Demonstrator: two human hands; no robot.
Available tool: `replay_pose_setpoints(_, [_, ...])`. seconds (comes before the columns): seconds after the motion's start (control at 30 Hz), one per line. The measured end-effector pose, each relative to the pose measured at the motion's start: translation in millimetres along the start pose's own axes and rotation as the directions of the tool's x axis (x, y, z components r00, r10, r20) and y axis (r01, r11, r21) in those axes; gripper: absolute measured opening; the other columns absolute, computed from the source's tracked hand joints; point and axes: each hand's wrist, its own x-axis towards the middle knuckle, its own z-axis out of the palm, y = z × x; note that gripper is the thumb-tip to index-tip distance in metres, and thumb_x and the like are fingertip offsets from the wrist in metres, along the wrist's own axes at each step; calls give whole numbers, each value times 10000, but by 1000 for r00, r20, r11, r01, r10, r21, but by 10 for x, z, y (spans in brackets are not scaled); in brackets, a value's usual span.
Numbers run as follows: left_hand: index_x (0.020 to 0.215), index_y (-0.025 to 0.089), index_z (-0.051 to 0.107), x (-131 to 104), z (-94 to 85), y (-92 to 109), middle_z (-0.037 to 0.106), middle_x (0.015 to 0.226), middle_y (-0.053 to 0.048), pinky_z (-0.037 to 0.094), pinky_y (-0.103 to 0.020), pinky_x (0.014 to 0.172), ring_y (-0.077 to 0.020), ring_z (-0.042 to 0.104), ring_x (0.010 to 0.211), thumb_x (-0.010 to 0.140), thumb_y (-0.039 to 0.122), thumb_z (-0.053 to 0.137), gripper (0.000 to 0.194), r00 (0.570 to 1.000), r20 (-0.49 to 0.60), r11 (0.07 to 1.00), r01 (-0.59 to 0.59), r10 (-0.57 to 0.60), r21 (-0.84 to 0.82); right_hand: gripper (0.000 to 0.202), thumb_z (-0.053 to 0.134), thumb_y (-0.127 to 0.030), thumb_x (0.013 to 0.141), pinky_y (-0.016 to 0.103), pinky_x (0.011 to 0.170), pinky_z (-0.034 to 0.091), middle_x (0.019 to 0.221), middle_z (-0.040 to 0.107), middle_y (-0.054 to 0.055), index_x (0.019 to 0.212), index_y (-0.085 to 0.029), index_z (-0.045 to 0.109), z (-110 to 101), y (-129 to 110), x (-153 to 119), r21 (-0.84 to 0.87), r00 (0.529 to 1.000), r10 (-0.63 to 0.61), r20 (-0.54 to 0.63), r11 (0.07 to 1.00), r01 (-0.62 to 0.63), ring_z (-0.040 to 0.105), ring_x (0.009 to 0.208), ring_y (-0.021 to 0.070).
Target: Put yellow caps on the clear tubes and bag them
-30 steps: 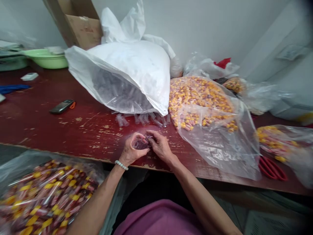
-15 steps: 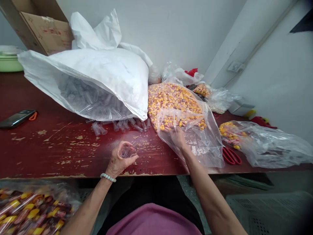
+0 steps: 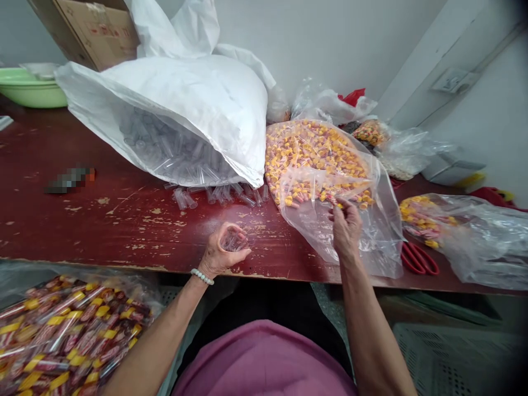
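Observation:
My left hand is curled around a bunch of clear plastic tubes, their open ends facing up, above the table's front part. At the mouth of a clear bag full of small yellow-and-pink pieces, my right hand is closed in a pinch. Between its fingertips is a small yellow-and-reddish piece, too small to make out fully. A large white sack lies behind my left hand, filled with clear tubes. Several loose tubes lie in front of it.
Red-handled scissors and a second clear bag lie at the right. Bottom left is a bag of filled, yellow-capped tubes. A green basin, a cardboard box and a blurred dark object are at the left.
My right hand has drawn back to the right from the pieces in the bag and now pinches one small piece. My left hand still holds the tubes. The view has shifted.

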Motion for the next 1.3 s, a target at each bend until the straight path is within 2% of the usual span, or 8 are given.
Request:
replay_pose_setpoints(0.1, [909, 176, 498, -4, -4, -11, 661, 888, -59, 559, -303, 707, -174, 661, 765, 561, 194, 761, 436, 999, 44, 1000, -5, 5, 9, 290, 481, -260, 876, 290, 738, 479, 1048, 540, 64, 1147, -211, 571, -42, -447, -325, 74, 981, -156, 117, 986, 148, 550, 826, 128])
replay_pose_setpoints(0.2, [909, 175, 501, 1, -12, 6, 657, 880, -51, 555, -293, 702, -168, 658, 761, 565, 196, 757, 429, 998, 64, 998, -28, 25, 50, 257, 479, -172, 857, 324, 833, 472, 1019, 502, 72, 1076, -199, 612, 224, -708, -611, 100, 860, -362, 360, 931, 350, 522, 947, 164])
replay_pose_setpoints(0.4, [900, 172, 513, 9, -25, 69, 637, 793, -8, 541, -256, 667, -150, 650, 726, 553, 188, 751, 422, 996, 74, 989, -68, 58, 134, 303, 453, -132, 843, 297, 775, 490, 938, 545, 57, 1117, -188, 572, 724, -591, -775, 146, 734, -312, 603, 948, 283, 546, 845, 144])
replay_pose_setpoints(0.57, [884, 168, 520, 25, -25, 84, 635, 780, -4, 527, -237, 651, -138, 636, 715, 558, 173, 737, 392, 995, 71, 983, -88, 77, 163, 274, 444, -139, 838, 273, 727, 500, 965, 638, 41, 1082, -191, 557, 752, -522, -813, 148, 749, -207, 629, 978, 146, 595, 814, 132])
replay_pose_setpoints(0.87, [885, 172, 517, 31, -36, 38, 633, 787, -12, 534, -263, 666, -148, 637, 714, 571, 198, 744, 388, 997, 71, 992, -48, 40, 112, 447, 420, -13, 734, 379, 904, 483, 1146, 515, 107, 1111, -190, 583, 627, -581, -836, 110, 697, -431, 572, 883, 456, 520, 1075, 198])
replay_pose_setpoints(1.03, [881, 169, 503, 28, -10, 32, 628, 793, -15, 551, -276, 681, -153, 654, 714, 549, 197, 759, 420, 999, 49, 1000, 16, -16, -7, 278, 503, -136, 812, 294, 701, 518, 1013, 591, 53, 1054, -209, 616, 48, -555, -264, -23, 943, -320, 93, 946, 323, 575, 856, 145])
replay_pose_setpoints(1.13, [871, 166, 505, 29, -10, 47, 621, 783, -11, 553, -274, 676, -151, 653, 707, 539, 186, 760, 419, 999, 38, 1000, 17, -16, -18, 199, 515, -205, 818, 258, 610, 487, 854, 611, 20, 982, -177, 622, -82, -459, -69, -7, 989, -119, -86, 993, 119, 546, 672, 107])
replay_pose_setpoints(1.3, [872, 170, 497, 20, -23, 52, 631, 795, -12, 547, -269, 676, -145, 647, 702, 548, 201, 763, 420, 998, 60, 1000, 18, -18, -9, 226, 492, -117, 805, 281, 743, 496, 925, 629, 44, 971, -183, 631, 332, -566, -543, 78, 889, -339, 308, 940, 332, 589, 823, 143])
